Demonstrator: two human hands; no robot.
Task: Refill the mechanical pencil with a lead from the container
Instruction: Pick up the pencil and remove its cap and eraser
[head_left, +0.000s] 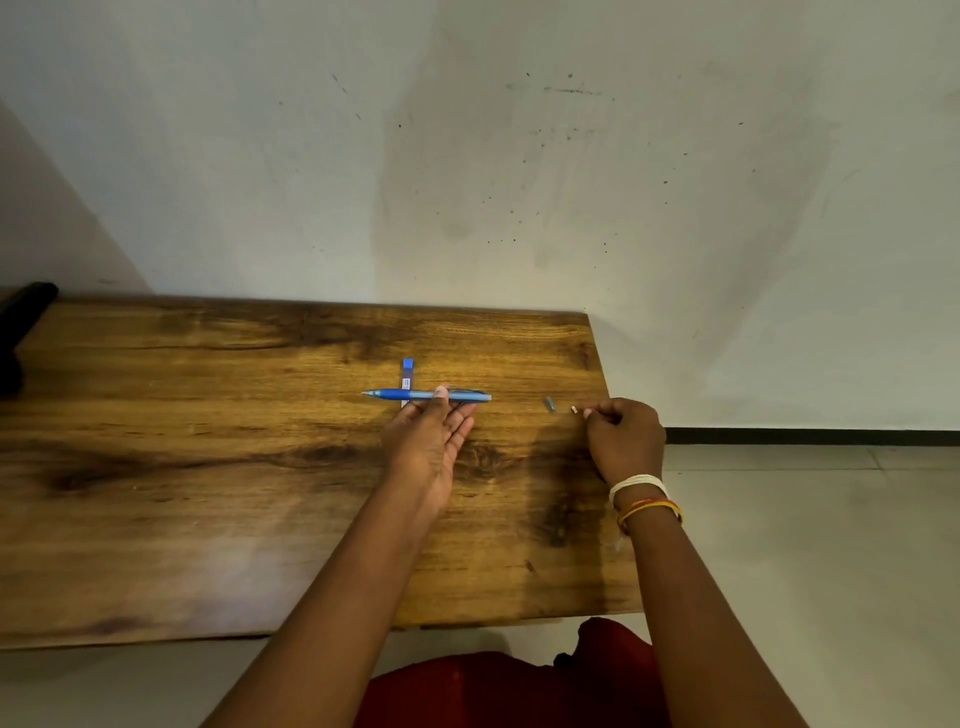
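A blue mechanical pencil (395, 395) lies level across the fingertips of my left hand (431, 441), tip pointing left, with the thumb pressed on its barrel. Behind and partly under it, a slim lead container (407, 371) with a blue cap lies on the wooden table (208, 467). To the right on the table are a small grey-blue pencil cap (549, 404) and a tiny white eraser piece (573, 409). My right hand (623, 436) rests beside the eraser with fingers curled, fingertips pinched close to it; whether they hold anything is too small to tell.
The table's right edge runs just past my right hand, with tiled floor (805, 545) beyond. A dark object (21, 332) sits at the table's far left corner. A marked white wall (467, 156) stands behind the table.
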